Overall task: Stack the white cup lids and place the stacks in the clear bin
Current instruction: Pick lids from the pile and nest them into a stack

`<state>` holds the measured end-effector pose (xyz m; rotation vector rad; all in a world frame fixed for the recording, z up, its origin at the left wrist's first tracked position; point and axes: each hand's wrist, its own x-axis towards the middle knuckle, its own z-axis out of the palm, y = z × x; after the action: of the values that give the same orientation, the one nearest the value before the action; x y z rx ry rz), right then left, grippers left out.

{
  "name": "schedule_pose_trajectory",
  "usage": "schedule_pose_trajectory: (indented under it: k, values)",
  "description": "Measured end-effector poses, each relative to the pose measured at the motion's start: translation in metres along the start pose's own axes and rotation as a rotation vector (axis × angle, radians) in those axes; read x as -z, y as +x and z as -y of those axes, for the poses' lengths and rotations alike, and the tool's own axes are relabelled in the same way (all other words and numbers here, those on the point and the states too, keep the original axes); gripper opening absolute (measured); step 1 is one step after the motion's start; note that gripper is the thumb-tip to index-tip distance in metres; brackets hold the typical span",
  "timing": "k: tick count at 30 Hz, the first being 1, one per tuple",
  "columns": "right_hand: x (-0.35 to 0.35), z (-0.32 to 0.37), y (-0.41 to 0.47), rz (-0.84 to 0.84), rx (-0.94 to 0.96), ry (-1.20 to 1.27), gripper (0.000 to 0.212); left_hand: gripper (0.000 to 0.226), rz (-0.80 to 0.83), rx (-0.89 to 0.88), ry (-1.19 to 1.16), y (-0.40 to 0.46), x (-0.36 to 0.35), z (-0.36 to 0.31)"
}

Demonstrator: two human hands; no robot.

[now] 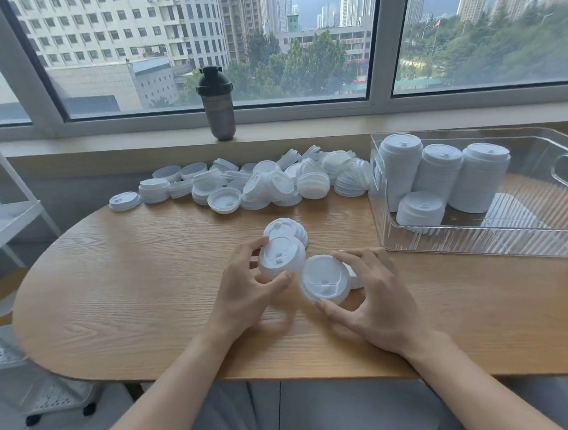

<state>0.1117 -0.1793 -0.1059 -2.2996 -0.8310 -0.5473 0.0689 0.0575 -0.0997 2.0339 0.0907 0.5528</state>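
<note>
On the table point(114, 291), the left hand point(247, 293) gripped a lid point(280, 258) (partly covering another lid point(285, 228) behind). The right hand point(377, 295) pinched a second lid point(324, 278), its fingers hiding something white.

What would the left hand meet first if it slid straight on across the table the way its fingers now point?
Probably the lid stack just beyond the lid that the left hand grips; farther on lies the loose lid pile. Depth is uncertain.

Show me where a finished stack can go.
Free: the clear bin's bare floor right of its four lid stacks, and the table left of the left hand. Crowded: the loose lid pile along the table's far edge.
</note>
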Motion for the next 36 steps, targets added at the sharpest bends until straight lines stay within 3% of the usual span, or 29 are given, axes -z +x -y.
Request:
schedule_pose_trajectory:
  k: [10, 15, 20, 25, 32, 36]
  values:
    - [-0.010, 0.023, 0.005, 0.129, -0.030, 0.027, 0.088, 0.074, 0.149, -0.091, 0.132, -0.011, 0.009, 0.000]
    - [-0.004, 0.017, 0.000, 0.059, -0.080, 0.150, 0.070, 0.082, 0.208, -0.124, 0.205, -0.012, 0.006, -0.002]
    - [0.005, 0.003, 0.001, -0.108, -0.264, 0.260, 0.049, 0.079, 0.266, -0.152, 0.230, -0.014, 0.007, -0.003]
    - [0.011, -0.019, 0.010, 0.009, -0.330, 0.155, 0.058, 0.076, 0.318, -0.179, 0.281, -0.014, 0.004, -0.001]
    - [0.010, -0.027, 0.022, 0.196, -0.309, 0.077, 0.091, 0.077, 0.343, -0.189, 0.366, -0.014, 0.003, -0.002]
    - [0.011, -0.034, 0.024, 0.219, -0.311, 0.115, 0.086, 0.079, 0.332, -0.189, 0.441, -0.011, 0.001, 0.001]
